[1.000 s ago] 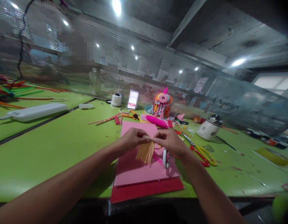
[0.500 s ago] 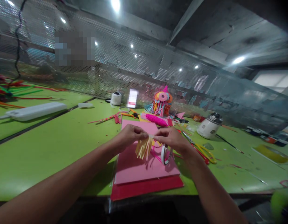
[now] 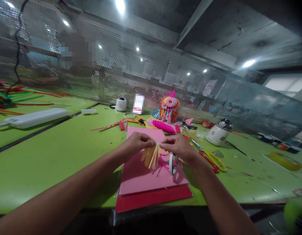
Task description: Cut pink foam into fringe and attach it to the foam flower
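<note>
Centrally, the grip: left hand point(image 3: 137, 143) and right hand point(image 3: 178, 147) are pinched closed, fingertips meeting, on the top band of a yellow paper fringe point(image 3: 151, 157). It is held just above a pink sheet point(image 3: 143, 178) on the bench point(image 3: 55, 153), strips hanging loose.

Handling, as judged: keep the band flat, pinches close together, strips untangled.

Adjacent: tape roll point(image 3: 172, 163), upright under the right hand; scissors point(image 3: 212, 161) beside.

Writing: none legible; the small white item point(image 3: 138, 103) is blurred.
</note>
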A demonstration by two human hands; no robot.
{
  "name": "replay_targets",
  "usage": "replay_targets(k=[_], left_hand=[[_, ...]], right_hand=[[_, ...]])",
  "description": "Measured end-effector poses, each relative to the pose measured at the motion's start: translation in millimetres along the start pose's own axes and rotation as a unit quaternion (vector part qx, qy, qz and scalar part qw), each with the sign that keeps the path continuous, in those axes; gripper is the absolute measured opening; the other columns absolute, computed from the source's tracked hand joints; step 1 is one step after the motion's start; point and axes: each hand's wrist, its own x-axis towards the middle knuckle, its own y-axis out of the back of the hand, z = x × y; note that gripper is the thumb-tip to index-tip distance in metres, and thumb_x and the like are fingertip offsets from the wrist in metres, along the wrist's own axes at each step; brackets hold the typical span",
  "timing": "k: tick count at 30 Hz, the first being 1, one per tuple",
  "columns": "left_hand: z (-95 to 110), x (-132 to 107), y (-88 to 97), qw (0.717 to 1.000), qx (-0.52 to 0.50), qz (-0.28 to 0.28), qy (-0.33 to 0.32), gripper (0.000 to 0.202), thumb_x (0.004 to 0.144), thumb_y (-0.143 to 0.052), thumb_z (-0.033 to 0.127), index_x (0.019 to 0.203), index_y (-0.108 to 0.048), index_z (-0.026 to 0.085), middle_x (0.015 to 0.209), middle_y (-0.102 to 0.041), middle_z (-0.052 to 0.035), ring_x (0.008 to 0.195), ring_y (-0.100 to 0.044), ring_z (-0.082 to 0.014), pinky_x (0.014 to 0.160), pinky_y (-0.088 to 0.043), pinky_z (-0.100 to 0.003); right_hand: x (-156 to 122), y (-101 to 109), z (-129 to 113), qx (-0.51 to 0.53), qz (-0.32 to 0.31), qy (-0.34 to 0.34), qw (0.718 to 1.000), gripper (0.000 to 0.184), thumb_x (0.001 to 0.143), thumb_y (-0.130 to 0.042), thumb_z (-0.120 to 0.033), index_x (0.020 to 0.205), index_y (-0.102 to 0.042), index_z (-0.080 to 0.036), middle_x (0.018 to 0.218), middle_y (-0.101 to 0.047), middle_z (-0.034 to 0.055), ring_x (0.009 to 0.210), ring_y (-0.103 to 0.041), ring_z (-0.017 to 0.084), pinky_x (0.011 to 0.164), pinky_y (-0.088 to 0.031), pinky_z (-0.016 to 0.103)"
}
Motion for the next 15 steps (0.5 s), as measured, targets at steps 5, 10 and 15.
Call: replay_targets(k=[5, 10, 15], left_hand=[[-1.4, 0.2, -1.5, 1.0, -0.006, -0.002, -0.008, 0.022, 0.068, -0.064, 0.03, 0.079, -0.067, 0.011, 0.068, -0.062, -0.0019, 0.061, -0.05, -0.011, 0.063, -0.038, -0.025], [-7.2, 2.5, -2.5, 1.0, 0.007, -0.007, 0.0, 0.025, 0.065, -0.067, 0.034, 0.075, -0.067, 0.012, 0.065, -0.062, -0.002, 0.059, -0.05, -0.0111, 0.06, -0.038, -0.025], [-5.0, 1.6, -2.7, 1.0, 0.011, -0.001, 0.007, 0.023, 0.063, -0.069, 0.033, 0.07, -0.068, 0.012, 0.061, -0.062, -0.0021, 0.057, -0.051, -0.012, 0.06, -0.039, -0.026]], right_hand=[[-0.3, -0.3, 1.6, 0.009, -0.003, 0.004, 1.0, 0.016, 0.072, -0.063, -0.027, 0.068, -0.069, -0.012, 0.053, -0.054, -0.0012, 0.05, -0.045, 0.009, 0.049, -0.033, 0.022], [0.9, -1.7, 4.8, 0.009, -0.014, 0.008, 1.0, 0.018, 0.073, -0.062, -0.027, 0.069, -0.07, -0.011, 0.054, -0.054, -0.0007, 0.051, -0.045, 0.009, 0.049, -0.034, 0.022], [1.7, -2.1, 6.1, -0.006, -0.028, 0.019, 0.999, 0.02, 0.075, -0.06, -0.028, 0.065, -0.066, -0.012, 0.053, -0.052, -0.0012, 0.051, -0.044, 0.009, 0.049, -0.033, 0.022]])
